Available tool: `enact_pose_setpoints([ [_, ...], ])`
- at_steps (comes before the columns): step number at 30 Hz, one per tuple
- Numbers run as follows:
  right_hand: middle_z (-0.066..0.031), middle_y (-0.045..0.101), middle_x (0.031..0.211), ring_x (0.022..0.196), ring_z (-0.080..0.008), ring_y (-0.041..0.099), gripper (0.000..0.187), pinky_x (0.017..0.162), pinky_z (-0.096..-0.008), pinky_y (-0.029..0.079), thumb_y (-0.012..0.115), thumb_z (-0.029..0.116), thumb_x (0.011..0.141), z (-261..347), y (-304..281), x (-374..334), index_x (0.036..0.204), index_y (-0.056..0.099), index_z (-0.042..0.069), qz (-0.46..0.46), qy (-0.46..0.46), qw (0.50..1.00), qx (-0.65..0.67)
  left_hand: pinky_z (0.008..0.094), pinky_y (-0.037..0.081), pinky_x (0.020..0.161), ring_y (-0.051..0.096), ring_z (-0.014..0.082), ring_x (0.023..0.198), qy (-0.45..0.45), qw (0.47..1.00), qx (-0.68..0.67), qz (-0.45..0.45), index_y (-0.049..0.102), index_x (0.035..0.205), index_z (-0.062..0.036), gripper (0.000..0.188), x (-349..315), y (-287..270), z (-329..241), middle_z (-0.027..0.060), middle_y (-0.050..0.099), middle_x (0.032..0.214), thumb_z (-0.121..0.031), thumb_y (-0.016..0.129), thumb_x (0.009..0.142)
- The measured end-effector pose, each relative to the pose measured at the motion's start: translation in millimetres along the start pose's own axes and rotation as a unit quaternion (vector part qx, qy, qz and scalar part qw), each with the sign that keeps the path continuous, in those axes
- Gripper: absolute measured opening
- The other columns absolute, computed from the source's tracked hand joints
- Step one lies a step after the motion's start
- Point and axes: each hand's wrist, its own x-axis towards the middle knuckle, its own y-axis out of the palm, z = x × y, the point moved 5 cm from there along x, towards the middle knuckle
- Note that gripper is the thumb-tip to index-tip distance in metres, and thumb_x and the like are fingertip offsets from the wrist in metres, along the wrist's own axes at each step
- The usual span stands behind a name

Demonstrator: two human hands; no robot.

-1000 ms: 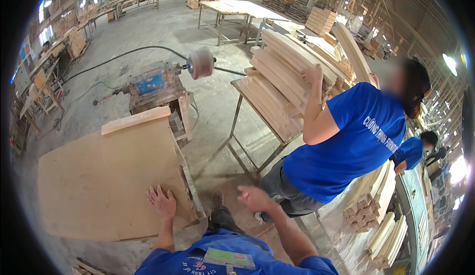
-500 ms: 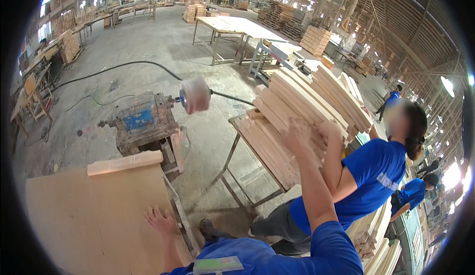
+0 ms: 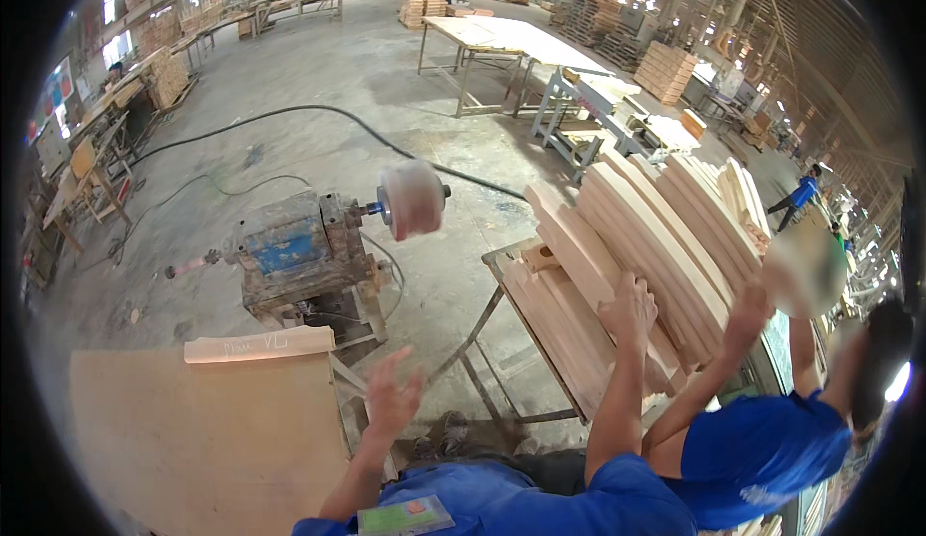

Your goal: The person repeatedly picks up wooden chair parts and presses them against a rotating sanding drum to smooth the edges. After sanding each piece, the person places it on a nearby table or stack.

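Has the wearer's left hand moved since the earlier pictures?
Yes. The left hand was over the brown board before; judged against that board, it has moved right and now appears beyond the board's right edge.

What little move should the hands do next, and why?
Maybe bring the left hand over to the wood pile. It hangs in the air, holding nothing, while the right hand is at the pile with its fingers curled. Two hands would probably steady a long piece better.
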Motion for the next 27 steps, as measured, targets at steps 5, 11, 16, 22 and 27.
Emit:
enact_pose_setpoints([
  [5,-0.0232,0.071,0.125,0.111,-0.0391,0.072,0.055,0.092,-0.0511,0.058,0.077,0.026,0.091,109.1,15.2,-32.0,0.138,0.061,0.004,0.172,-0.150,0.942,0.248,0.0422,0.052,0.106,0.062,0.0327,0.131,-0.080,0.946,-0.302,0.086,0.024,0.168,-0.0064,0.100,112.6,91.3,-91.5,0.0251,0.059,0.149,-0.033,0.084,0.093],
  [11,-0.0092,0.070,0.116,0.098,-0.0218,0.070,0.064,0.088,-0.0405,0.057,0.078,0.023,0.094,165.4,123.1,-49.4,0.147,0.051,0.002,0.466,-0.175,0.661,0.562,0.0442,0.048,0.112,0.060,0.0373,0.134,-0.112,0.940,-0.311,-0.080,0.019,0.166,0.0000,0.101,214.6,132.4,-66.8,0.0275,0.054,0.149,-0.022,0.080,0.088],
  [16,-0.0102,0.067,0.110,0.089,-0.0227,0.068,0.060,0.082,-0.0392,0.057,0.078,0.024,0.089,171.4,186.8,-85.0,0.139,0.054,0.001,0.634,0.000,0.355,0.687,0.0480,0.041,0.118,0.053,0.0430,0.139,-0.185,0.968,-0.144,-0.093,0.025,0.163,0.0037,0.096,274.9,141.1,-10.1,0.0310,0.048,0.152,-0.025,0.079,0.088],
  [22,-0.0108,0.066,0.106,0.082,-0.0213,0.065,0.052,0.076,-0.0375,0.055,0.076,0.024,0.091,259.4,205.2,-21.5,0.134,0.056,0.001,0.622,0.063,0.176,0.760,0.0560,0.024,0.130,0.029,0.0496,0.157,0.073,0.984,0.154,-0.041,0.034,0.159,0.0114,0.085,344.6,147.1,8.7,0.0358,0.034,0.165,-0.029,0.072,0.094],
  [27,-0.0149,0.067,0.115,0.089,-0.0250,0.067,0.056,0.080,-0.0389,0.056,0.068,0.023,0.092,364.2,241.4,79.9,0.140,0.054,-0.001,0.634,0.019,-0.042,0.772,0.0560,0.021,0.132,0.024,0.0490,0.160,0.156,0.958,0.236,0.057,0.040,0.154,0.0160,0.076,427.5,177.2,34.7,0.0355,0.031,0.167,-0.031,0.062,0.098],
])
